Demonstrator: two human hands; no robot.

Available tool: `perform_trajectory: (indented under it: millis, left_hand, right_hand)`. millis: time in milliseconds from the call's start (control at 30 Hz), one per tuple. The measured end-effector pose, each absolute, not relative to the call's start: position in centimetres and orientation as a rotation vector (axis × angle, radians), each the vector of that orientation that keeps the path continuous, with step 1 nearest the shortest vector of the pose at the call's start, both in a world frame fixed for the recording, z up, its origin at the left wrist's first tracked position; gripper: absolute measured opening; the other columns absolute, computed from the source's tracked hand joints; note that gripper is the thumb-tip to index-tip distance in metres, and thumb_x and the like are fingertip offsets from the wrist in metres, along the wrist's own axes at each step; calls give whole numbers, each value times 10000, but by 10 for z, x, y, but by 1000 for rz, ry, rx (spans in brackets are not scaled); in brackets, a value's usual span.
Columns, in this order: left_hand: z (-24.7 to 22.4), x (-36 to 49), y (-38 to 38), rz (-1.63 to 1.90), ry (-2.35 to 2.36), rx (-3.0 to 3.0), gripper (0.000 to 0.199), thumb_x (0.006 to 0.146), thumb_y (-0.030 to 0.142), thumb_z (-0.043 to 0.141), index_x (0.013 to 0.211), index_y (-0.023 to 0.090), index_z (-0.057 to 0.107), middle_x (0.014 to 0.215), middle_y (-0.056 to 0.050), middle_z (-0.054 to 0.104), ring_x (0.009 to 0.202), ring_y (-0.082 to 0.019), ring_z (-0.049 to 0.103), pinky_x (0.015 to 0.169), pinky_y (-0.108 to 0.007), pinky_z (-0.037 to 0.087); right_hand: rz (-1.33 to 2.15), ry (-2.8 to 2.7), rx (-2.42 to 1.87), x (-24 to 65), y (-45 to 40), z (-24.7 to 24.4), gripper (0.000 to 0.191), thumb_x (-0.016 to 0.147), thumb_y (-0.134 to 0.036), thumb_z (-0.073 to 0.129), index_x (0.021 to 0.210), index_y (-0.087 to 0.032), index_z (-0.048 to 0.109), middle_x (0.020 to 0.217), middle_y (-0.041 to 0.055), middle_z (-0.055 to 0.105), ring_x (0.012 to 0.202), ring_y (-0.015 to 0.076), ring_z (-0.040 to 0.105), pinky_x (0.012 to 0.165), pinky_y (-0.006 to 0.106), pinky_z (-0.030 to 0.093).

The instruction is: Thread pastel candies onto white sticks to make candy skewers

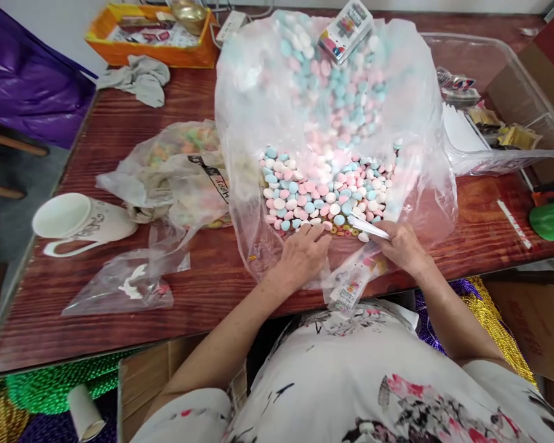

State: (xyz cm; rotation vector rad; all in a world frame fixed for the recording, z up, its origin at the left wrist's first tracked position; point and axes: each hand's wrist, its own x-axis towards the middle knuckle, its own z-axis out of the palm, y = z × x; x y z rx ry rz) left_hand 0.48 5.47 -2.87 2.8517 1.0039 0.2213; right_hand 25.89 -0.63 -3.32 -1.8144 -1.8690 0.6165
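My right hand [404, 246] is closed around a slim white plastic tool [369, 227], whose tip reaches into the candies; whether it is a spoon or tweezers I cannot make out. Pink, blue and white round candies [311, 191] spill from a large clear plastic bag [249, 123]. At the pile's front edge rests my left hand [307, 252], fingers loosely bent and slightly apart, with nothing visible in it. Small coloured rings [346, 231] lie under the front candies. Between my hands, at the table edge, is a small clear packet [351, 283] with a printed label.
A printed box [346, 31] sits on the large bag. To the left are a white mug [96, 221], a bag of coloured pieces [180, 166] and a clear bag [120, 283]. An orange tray [166, 55], clear bin [493, 55] and green tape roll [549, 220] stand around.
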Motion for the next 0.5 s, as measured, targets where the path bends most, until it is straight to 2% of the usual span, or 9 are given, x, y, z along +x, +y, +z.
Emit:
perform_trajectory:
  millis: [67,133,200,300,333,400,500]
  left_hand:
    - [-28,12,50,323,985,2793,196,940,195,492,904,173,684,980,-96,673,919,-221,590,778,-340,479]
    - [-27,16,50,391,1056,2710,220,949,228,491,864,177,687,881,-79,675,862,-205,605,749,-324,472]
    - [-27,15,52,459,1154,2609,232,950,262,503,843,179,692,836,-70,675,811,-193,611,724,-316,464]
    - [-31,11,54,546,1220,2459,215,937,282,535,854,176,703,820,-60,682,780,-180,620,724,-308,467]
    - [-34,10,53,556,1218,2425,206,932,280,544,861,174,706,821,-58,685,778,-177,623,727,-305,470]
    - [-39,10,50,547,1205,2393,198,926,271,550,868,168,710,817,-57,687,774,-174,626,725,-299,471]
    - [-44,10,47,544,1197,2389,207,927,244,532,847,164,705,810,-58,687,773,-173,625,725,-295,466]
  right_hand:
    - [646,-1756,-1653,250,-4,-27,193,883,-234,541,854,-182,724,734,26,675,668,157,590,634,259,385]
    - [736,-1537,-1498,244,-5,-19,190,906,-318,569,886,-190,709,692,8,621,616,140,542,603,259,383]
    - [830,-1257,-1376,241,-10,-10,296,924,-474,559,933,-204,681,618,-18,520,508,114,425,524,254,340]
    - [874,-1000,-1209,234,-17,-5,486,943,-662,393,956,-235,625,576,-41,405,442,101,273,463,254,296]
    - [879,-1003,-1171,231,-19,-7,512,948,-679,348,951,-241,612,586,-36,408,453,108,290,469,257,316]
    - [933,-1168,-1146,221,-19,-17,487,963,-644,347,959,-237,614,655,-7,492,540,132,421,537,271,400]
    - [1073,-1658,-1151,207,-16,-38,365,985,-480,410,983,-199,643,865,57,638,793,177,572,751,321,488]
